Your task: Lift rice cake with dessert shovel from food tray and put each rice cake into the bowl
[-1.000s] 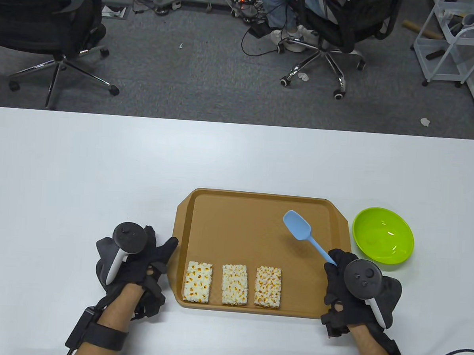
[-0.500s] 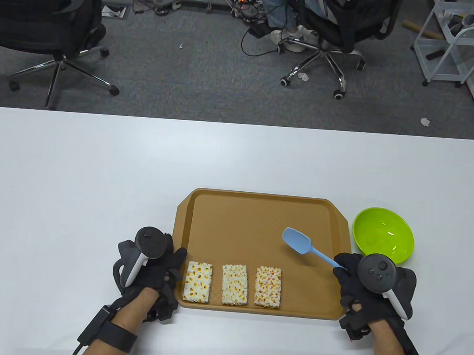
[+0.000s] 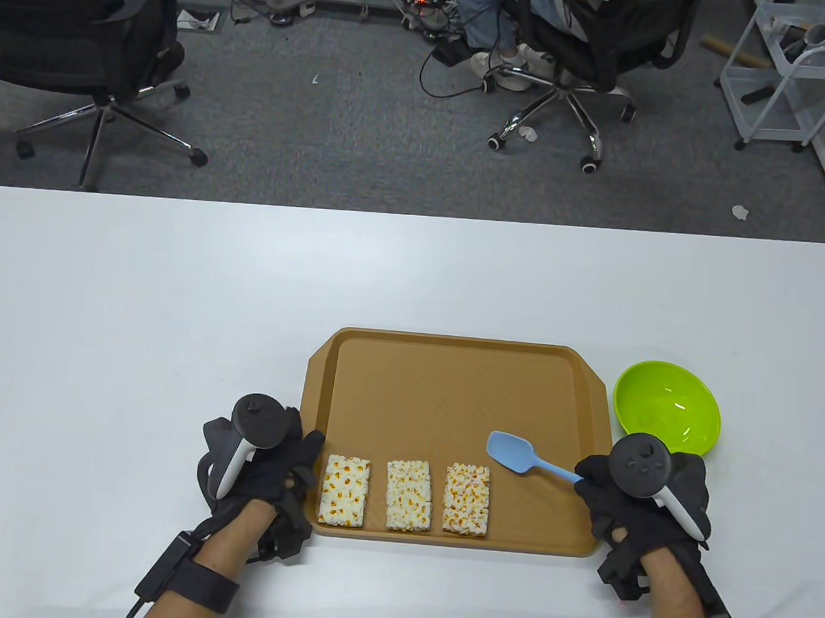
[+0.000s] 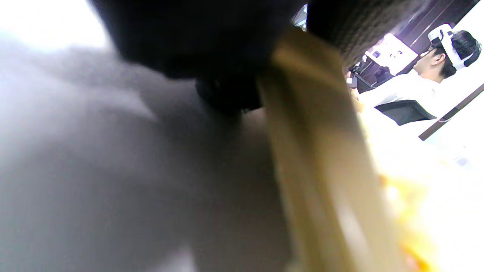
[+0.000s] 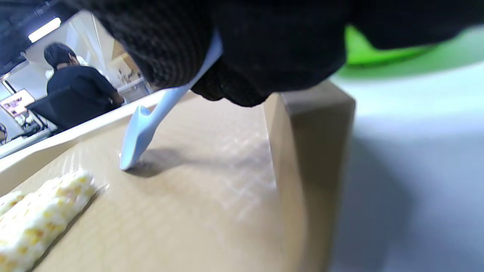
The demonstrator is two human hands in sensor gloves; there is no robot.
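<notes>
Three rice cakes lie in a row along the near side of the brown food tray (image 3: 450, 373): left (image 3: 343, 491), middle (image 3: 408, 495), right (image 3: 466, 499). My right hand (image 3: 600, 481) grips the handle of the light blue dessert shovel (image 3: 512, 453); its blade points left, just above and to the right of the right rice cake. In the right wrist view the shovel (image 5: 141, 132) touches the tray floor with its tip, next to a rice cake (image 5: 41, 211). My left hand (image 3: 294, 465) holds the tray's left rim. The green bowl (image 3: 666, 405) stands right of the tray with nothing in it.
The tray and bowl sit near the front of a white table (image 3: 178, 297). Beyond the far edge are office chairs (image 3: 570, 62), cables and a white cart (image 3: 787, 73) on grey carpet. In the left wrist view the tray rim (image 4: 321, 158) fills the middle, blurred.
My right hand has moved left and nearer, lowering the shovel blade down to the tray beside the right rice cake. My left hand came to the tray's left rim and stays there.
</notes>
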